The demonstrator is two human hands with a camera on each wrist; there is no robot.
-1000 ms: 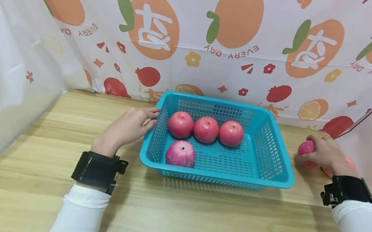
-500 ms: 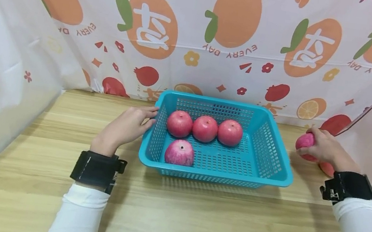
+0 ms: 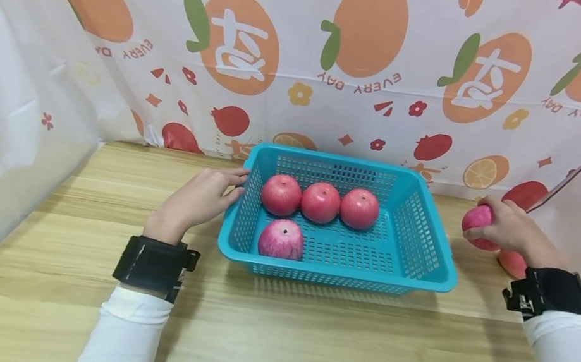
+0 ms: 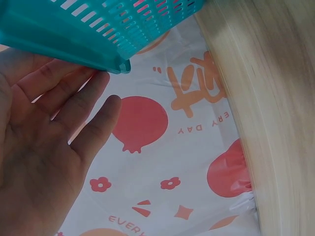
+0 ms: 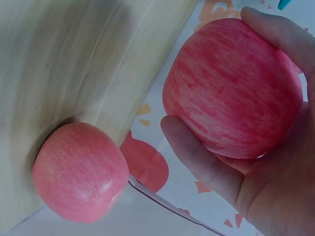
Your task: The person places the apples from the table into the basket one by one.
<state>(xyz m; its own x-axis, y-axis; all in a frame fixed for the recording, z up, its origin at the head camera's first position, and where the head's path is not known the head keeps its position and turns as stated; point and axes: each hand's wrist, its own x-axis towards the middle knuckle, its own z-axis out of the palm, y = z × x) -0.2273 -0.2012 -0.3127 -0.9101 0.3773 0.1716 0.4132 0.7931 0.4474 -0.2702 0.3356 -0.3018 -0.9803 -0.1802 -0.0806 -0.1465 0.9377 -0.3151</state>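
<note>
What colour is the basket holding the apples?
Teal blue, a perforated plastic basket; clearest in the head view.

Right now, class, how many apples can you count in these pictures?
6. Three apples line the blue basket's far side, one sits front left, one is in the right hand, one lies on the table.

Up close, the left hand lies open with its fingers straight, the tips resting against the corner rim of the teal basket. Behind them hangs the fruit-print cloth, and the pale wooden worktop runs along the right side.
</note>
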